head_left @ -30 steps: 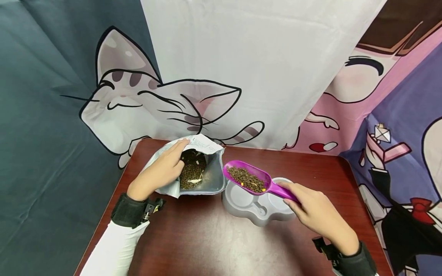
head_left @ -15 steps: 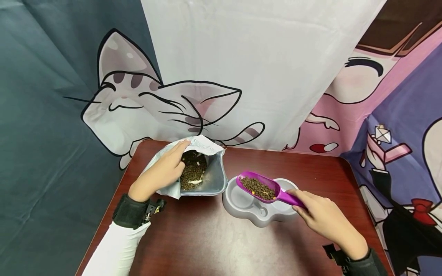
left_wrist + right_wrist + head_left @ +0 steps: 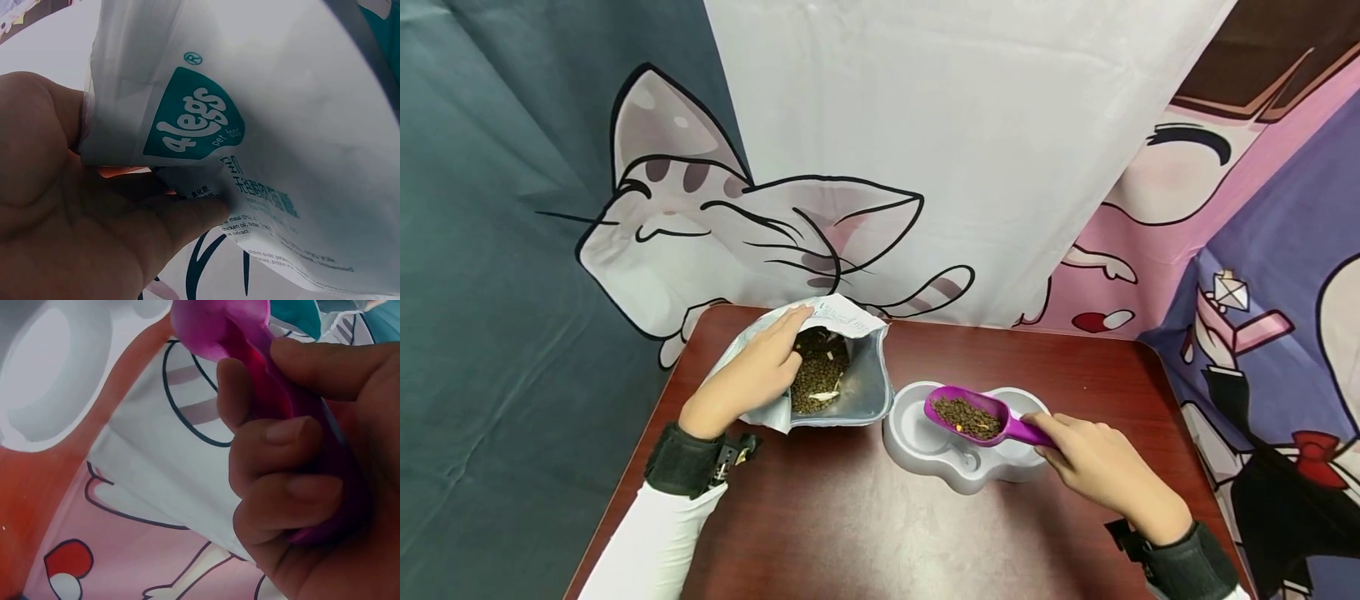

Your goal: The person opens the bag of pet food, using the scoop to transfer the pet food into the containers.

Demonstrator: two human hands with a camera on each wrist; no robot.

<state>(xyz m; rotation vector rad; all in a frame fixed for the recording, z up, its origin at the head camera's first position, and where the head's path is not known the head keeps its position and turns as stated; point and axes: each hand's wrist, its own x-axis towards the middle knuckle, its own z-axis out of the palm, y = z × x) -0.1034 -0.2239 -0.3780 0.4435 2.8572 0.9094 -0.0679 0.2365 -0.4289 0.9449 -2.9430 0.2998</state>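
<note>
My left hand (image 3: 752, 367) grips the upper edge of an open pet food bag (image 3: 868, 379); brown kibble (image 3: 820, 375) shows inside. In the left wrist view, thumb and fingers hold the bag's white printed wall (image 3: 300, 125) near a green label. My right hand (image 3: 1101, 458) grips the handle of a purple scoop (image 3: 1028, 433), fingers curled round it in the right wrist view. Brown kibble with a few yellow bits fills the scoop, which looks about level. It is over a grey double pet bowl (image 3: 917, 446), between the two round hollows, partly covering both.
Bag and bowl stand close together on a dark red wooden table (image 3: 850, 508). Behind the table hangs a cloth backdrop (image 3: 970, 167) with cartoon drawings, a cat among them. Black straps circle both wrists.
My right hand has carried the loaded scoop rightward and slightly toward me, from beside the bag's rim to above the bowl's middle. My left hand and the bag stay put.
</note>
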